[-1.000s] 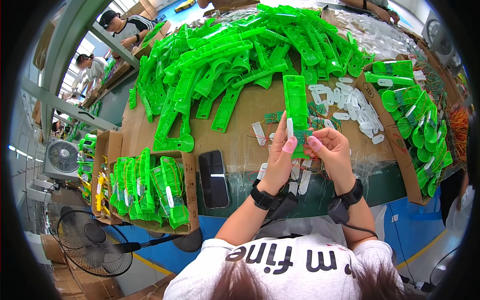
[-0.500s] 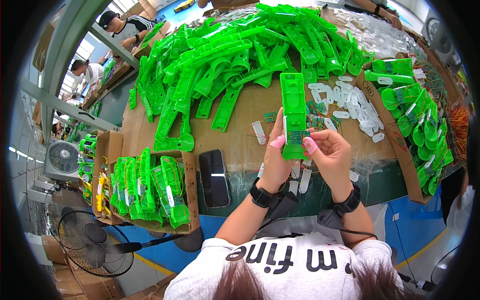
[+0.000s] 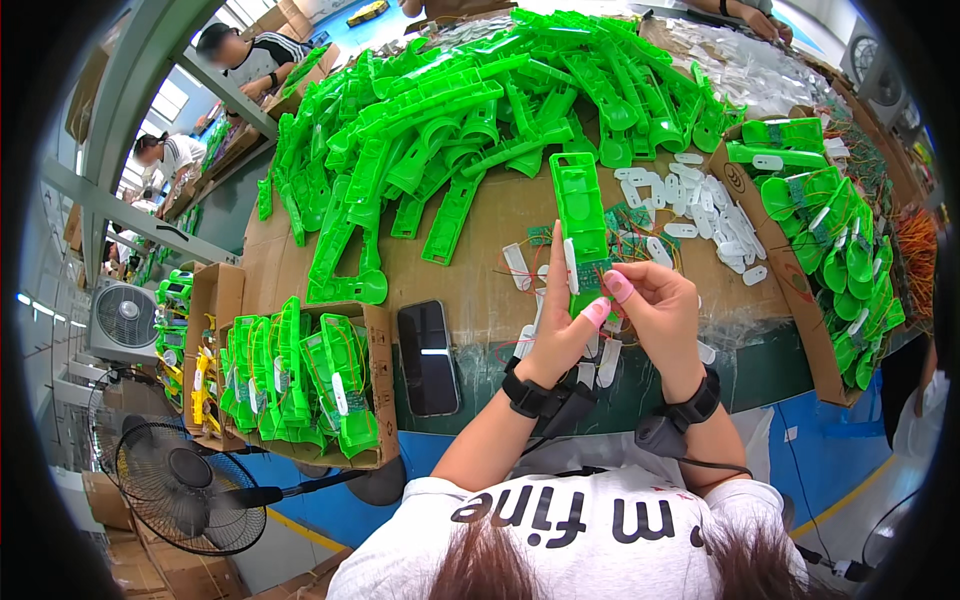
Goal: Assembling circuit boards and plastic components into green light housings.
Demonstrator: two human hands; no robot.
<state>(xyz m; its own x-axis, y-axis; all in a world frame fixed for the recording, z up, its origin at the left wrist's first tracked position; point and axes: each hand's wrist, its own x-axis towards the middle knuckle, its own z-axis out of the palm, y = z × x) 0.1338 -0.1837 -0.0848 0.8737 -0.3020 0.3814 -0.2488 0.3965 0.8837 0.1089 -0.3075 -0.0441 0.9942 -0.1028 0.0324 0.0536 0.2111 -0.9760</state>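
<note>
A long green plastic housing (image 3: 577, 205) stands upright in front of me, its ribbed, hollow inside facing me. My left hand (image 3: 562, 335) is closed round its lower part, thumb laid across the front. A small green circuit board (image 3: 591, 277) sits in the housing's lower half. With thumb and forefinger, my right hand (image 3: 655, 310) presses at the board's right edge. Pink covers wrap both thumb tips. A white oval plastic piece (image 3: 570, 255) shows at the housing's left side, by my left fingers. Below the hands lie white pieces (image 3: 607, 362) with thin wires.
A big heap of green housings (image 3: 440, 110) covers the far table. White oval pieces (image 3: 705, 205) lie right of my hands. Cartons of wired green housings stand left (image 3: 375, 340) and right (image 3: 800, 330). A black phone (image 3: 428, 357) lies beside the left carton. Co-workers sit at the far left.
The housing has tipped and turned slightly, its top shifting left and down. My left thumb has moved from the housing's left edge across its lower front, near my right fingers.
</note>
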